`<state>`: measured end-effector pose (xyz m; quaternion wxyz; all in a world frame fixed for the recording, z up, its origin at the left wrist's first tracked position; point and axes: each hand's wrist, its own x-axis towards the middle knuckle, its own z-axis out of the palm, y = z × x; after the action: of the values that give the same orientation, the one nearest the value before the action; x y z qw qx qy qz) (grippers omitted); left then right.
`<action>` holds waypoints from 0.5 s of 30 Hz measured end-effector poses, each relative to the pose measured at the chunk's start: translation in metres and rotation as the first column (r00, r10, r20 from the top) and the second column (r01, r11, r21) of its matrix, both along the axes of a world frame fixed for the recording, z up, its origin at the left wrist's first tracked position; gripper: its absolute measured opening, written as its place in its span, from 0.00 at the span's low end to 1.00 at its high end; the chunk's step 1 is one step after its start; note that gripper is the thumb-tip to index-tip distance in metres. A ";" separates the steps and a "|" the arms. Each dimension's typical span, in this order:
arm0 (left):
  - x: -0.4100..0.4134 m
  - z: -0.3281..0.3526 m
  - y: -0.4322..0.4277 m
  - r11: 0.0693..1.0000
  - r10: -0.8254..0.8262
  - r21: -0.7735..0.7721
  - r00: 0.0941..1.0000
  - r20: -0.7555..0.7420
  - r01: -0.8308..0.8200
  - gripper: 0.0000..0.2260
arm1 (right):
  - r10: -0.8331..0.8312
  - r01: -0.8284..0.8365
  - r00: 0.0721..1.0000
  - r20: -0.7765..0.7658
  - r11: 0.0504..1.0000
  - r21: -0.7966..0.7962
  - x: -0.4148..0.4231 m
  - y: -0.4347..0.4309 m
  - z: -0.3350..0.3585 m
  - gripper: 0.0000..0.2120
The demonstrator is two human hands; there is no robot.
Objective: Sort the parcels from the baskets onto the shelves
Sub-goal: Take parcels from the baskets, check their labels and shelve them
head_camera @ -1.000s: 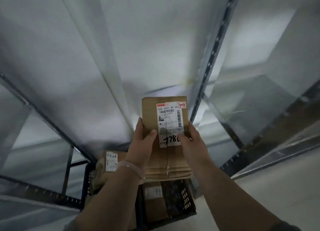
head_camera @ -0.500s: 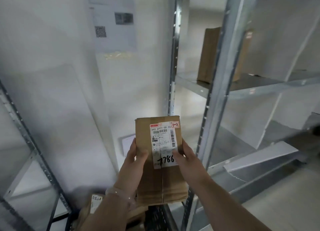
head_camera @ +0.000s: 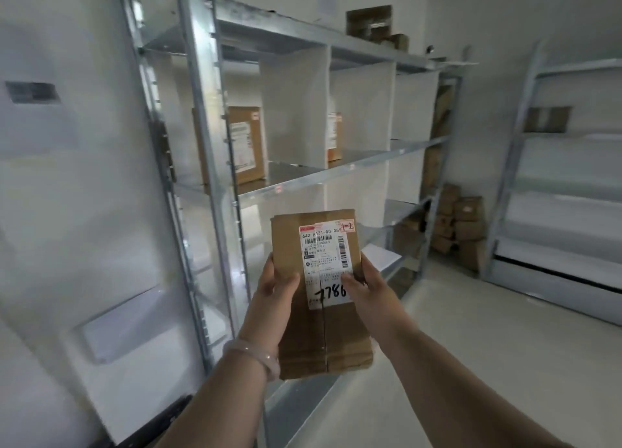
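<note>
A flat brown cardboard parcel [head_camera: 319,333] with a white shipping label marked "7786" is held upright in front of me. My left hand [head_camera: 272,299] grips its left edge, thumb on the front face. My right hand [head_camera: 367,296] grips its right edge, thumb pressed on the label. Behind the parcel stands a metal shelf unit [head_camera: 336,173] with white dividers. A brown box [head_camera: 245,145] stands in its left compartment and another parcel [head_camera: 334,136] shows behind a divider. No basket is in view.
A steel upright [head_camera: 208,145] rises just left of the parcel. Several brown boxes [head_camera: 461,225] are stacked on the floor in the far corner. A second shelf unit [head_camera: 568,185] lines the right wall. More parcels [head_camera: 373,23] lie on the top shelf.
My view has swung up and to the right, from the basket by the floor to the shelves. Both hands keep the same hold on the parcel, carried along in front of me.
</note>
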<state>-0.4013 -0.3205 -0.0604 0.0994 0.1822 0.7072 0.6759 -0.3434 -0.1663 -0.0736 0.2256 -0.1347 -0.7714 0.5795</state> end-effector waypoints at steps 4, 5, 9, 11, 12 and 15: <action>0.005 0.006 0.054 0.995 -0.101 -0.001 0.995 -0.021 0.101 0.21 | -0.143 0.141 0.989 -0.032 0.988 -0.068 0.022 0.043 0.001 0.23; 0.004 0.008 0.067 0.993 -0.122 -0.005 0.992 -0.032 0.122 0.22 | -0.164 0.160 0.985 -0.046 0.983 -0.085 0.023 0.055 -0.001 0.25; -0.009 0.012 0.112 0.980 -0.201 0.001 0.979 -0.023 0.201 0.29 | -0.227 0.221 0.972 -0.065 0.972 -0.084 0.024 0.090 0.006 0.21; -0.020 0.014 0.133 0.972 -0.233 0.003 0.972 -0.044 0.233 0.28 | -0.263 0.259 0.962 -0.075 0.964 -0.051 0.017 0.108 0.011 0.23; -0.027 0.016 0.143 0.971 -0.237 0.002 0.970 -0.056 0.237 0.28 | -0.275 0.272 0.957 -0.088 0.961 -0.042 0.011 0.116 0.013 0.24; -0.051 0.022 0.170 0.971 -0.236 0.008 0.969 -0.075 0.238 0.28 | -0.288 0.284 0.951 -0.116 0.958 -0.051 -0.008 0.139 0.020 0.23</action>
<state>-0.4527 -0.1502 -0.0385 0.1518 0.2908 0.6777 0.6581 -0.3509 -0.0276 -0.0533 0.3515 -0.2130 -0.7186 0.5610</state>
